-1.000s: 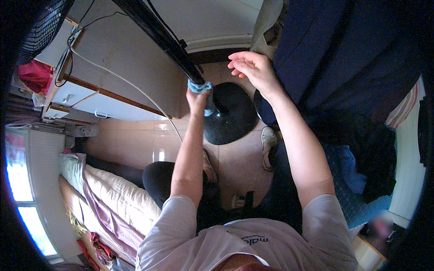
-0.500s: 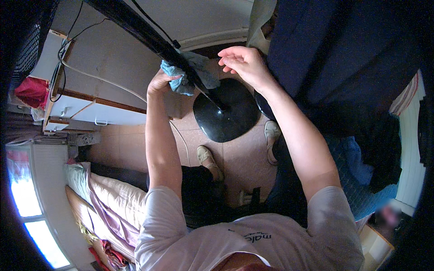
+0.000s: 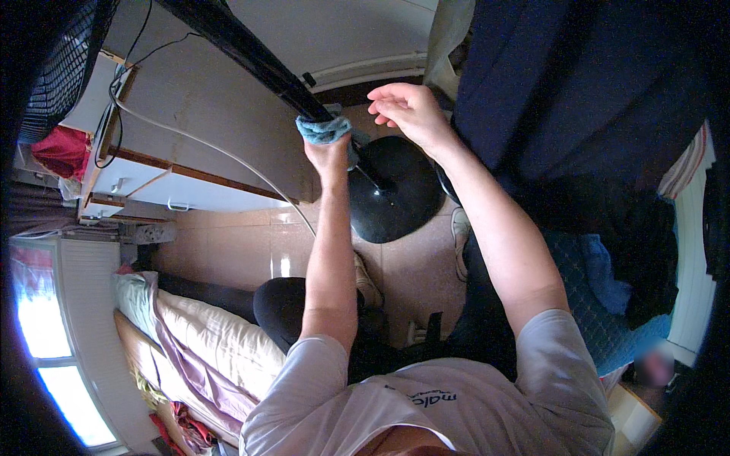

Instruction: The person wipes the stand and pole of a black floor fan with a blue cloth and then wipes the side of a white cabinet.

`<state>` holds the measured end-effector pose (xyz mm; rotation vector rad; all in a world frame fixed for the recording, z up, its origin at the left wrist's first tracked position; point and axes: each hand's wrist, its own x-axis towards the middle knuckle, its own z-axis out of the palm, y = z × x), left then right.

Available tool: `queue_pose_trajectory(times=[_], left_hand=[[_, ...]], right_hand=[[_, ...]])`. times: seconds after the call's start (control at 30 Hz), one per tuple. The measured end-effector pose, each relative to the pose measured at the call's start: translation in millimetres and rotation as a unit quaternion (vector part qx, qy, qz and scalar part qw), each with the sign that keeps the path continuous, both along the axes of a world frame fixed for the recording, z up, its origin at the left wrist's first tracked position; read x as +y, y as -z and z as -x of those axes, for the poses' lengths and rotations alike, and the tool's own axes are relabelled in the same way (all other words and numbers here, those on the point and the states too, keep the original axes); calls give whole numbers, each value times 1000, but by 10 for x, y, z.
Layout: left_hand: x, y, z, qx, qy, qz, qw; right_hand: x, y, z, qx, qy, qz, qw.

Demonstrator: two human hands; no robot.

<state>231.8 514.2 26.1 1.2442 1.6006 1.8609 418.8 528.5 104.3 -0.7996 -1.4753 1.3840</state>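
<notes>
A black pole [image 3: 262,72] slants from the upper left down to a round black base [image 3: 399,199] on the floor. Wrapped around its lower part is a light blue cloth [image 3: 325,131], which my left hand [image 3: 327,153] grips against the pole. Most of the left fingers are hidden behind the cloth and pole. My right hand [image 3: 407,109] hovers to the right of the pole, apart from it. Its fingers are loosely bent and spread a little, with nothing in them.
At the upper left is a black fan cage [image 3: 67,80]. White drawers [image 3: 163,186] line the left side, and a pale cable [image 3: 220,152] runs past them to the floor. A dark blue hanging cloth [image 3: 578,83] fills the right. Bedding [image 3: 205,323] lies lower left.
My left hand has moved right with the blue cloth and turned around the pole, so the cloth now wraps its near side. The right hand has barely moved.
</notes>
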Motion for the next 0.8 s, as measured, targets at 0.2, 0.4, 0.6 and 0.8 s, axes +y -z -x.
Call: queue_pose_trajectory(times=[0.2,0.4,0.6,0.8], left_hand=[[16,-49,-347,22,-145,-35,989],[-82,-990,-261,-18,42,-99,994],[26,-1046,49,2,87,-35,996],[15,-636,-154,36,-19,-46,998]], right_hand=[[28,49,-2,-24,22,7,999],[59,109,34,29,25,-36,999],[61,44,96,18,36,-27,999],[133,-164,391,61,56,-141,986]])
